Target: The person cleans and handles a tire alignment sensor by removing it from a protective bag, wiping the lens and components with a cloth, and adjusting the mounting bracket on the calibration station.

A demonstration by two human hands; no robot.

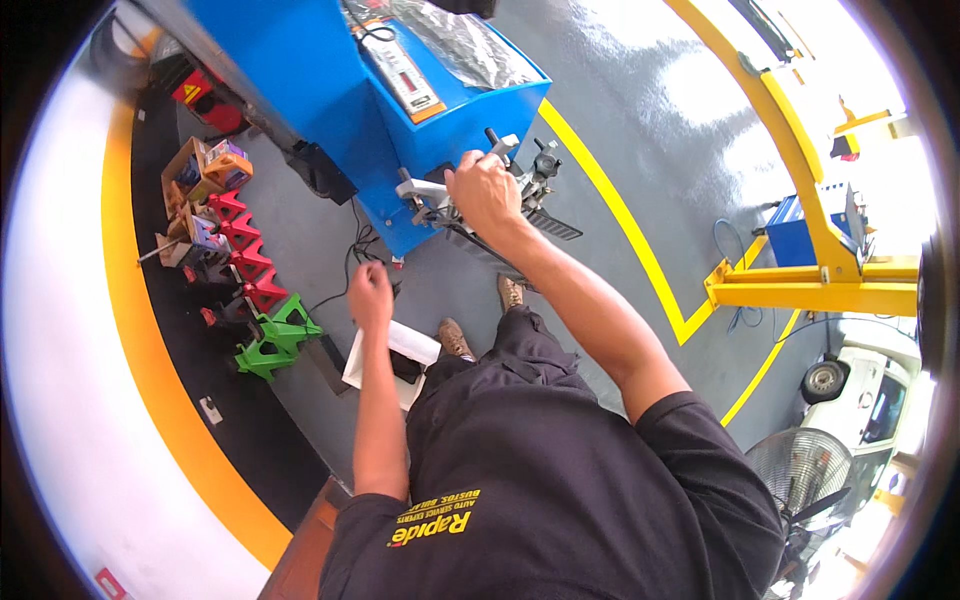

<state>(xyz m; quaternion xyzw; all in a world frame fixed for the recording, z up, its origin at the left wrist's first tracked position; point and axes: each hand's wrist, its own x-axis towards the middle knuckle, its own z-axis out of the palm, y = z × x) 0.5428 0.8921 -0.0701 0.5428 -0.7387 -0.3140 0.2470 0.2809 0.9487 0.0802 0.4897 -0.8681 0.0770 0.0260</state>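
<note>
My right hand (487, 192) is wrapped around part of a silver-and-black metal clamp (425, 192) with knobs, at the front of a blue cabinet (450, 140). More of the metalwork, with a black knob (546, 163), shows just beyond my fingers. My left hand (371, 294) is curled closed, lower and to the left, near a black cable (358, 245). A small dark bit shows beside its fingers; I cannot make out what it is. Below that hand is a white open box (412, 342) with a dark thing inside.
Red jack stands (240, 235) and green jack stands (283, 335) line the left wall, beside cardboard boxes (185, 165). An orange-white device (405, 75) and clear plastic (465, 45) lie on the cabinet. On the right stand a yellow lift post (800, 150), a fan (800, 470) and a white vehicle (870, 395).
</note>
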